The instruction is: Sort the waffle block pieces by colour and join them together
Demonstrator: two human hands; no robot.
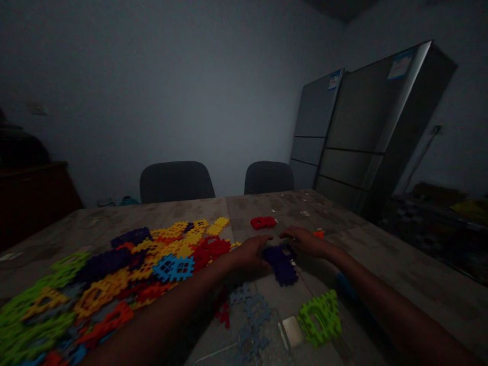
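Observation:
Dark purple interlocking building tiles (282, 265) with toothed edges lie on the table between my two hands. My left hand (252, 254) is at their left side, fingers and thumb apart in a curve around the near-left edge; I cannot tell if it touches. My right hand (307, 242) reaches in from the right with fingers stretched above the far edge of the purple tiles, its thumb hard to make out. Beyond the hands lies a red tile piece (263, 222). Nearer me are grey tiles (253, 310) and a stack of lime green tiles (321, 317).
A large heap of mixed tiles, with yellow (183, 249) and light blue (174, 268) ones, spreads over the left side of the patterned table (385, 264). An orange piece (318, 234) sits behind my right wrist. Two chairs (177, 181) stand at the far edge.

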